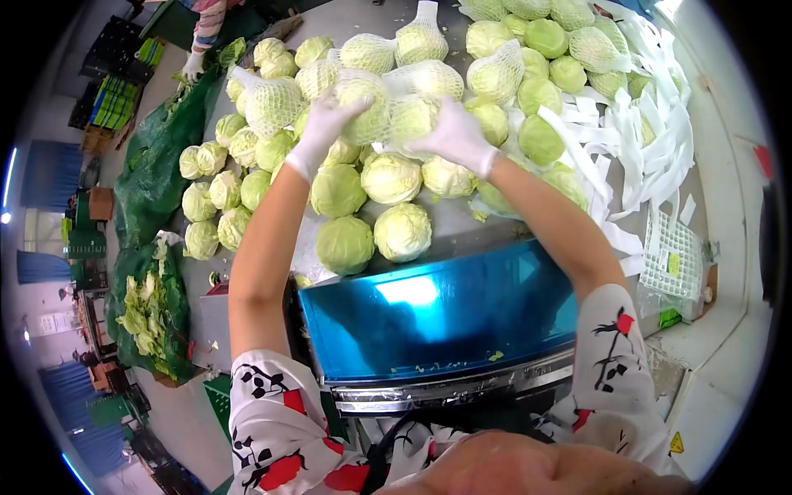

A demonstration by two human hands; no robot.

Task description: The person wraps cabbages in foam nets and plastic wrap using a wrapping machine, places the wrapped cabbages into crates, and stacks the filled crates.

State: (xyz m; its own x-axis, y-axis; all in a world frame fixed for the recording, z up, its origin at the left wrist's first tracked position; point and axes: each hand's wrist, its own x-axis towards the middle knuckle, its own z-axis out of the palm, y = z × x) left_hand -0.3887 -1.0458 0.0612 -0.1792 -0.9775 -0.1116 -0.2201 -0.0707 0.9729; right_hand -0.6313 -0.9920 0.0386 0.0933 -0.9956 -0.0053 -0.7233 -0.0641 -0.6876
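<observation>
My left hand (323,132), in a white glove, grips a cabbage in white foam netting (365,120) from its left side. My right hand (459,139), gloved too, holds a second netted cabbage (412,118) from its right side. The two cabbages sit side by side between my hands, above the pile. Bare green cabbages (392,177) lie just below them on the metal table (462,239). More netted cabbages (421,41) lie beyond my hands.
A blue shiny machine cover (437,313) stands in front of my body. White netting sleeves (652,148) heap at the right, above a white plastic crate (672,252). Green mesh sacks (157,177) lie at the left. Another person's gloved hand (193,66) is at the upper left.
</observation>
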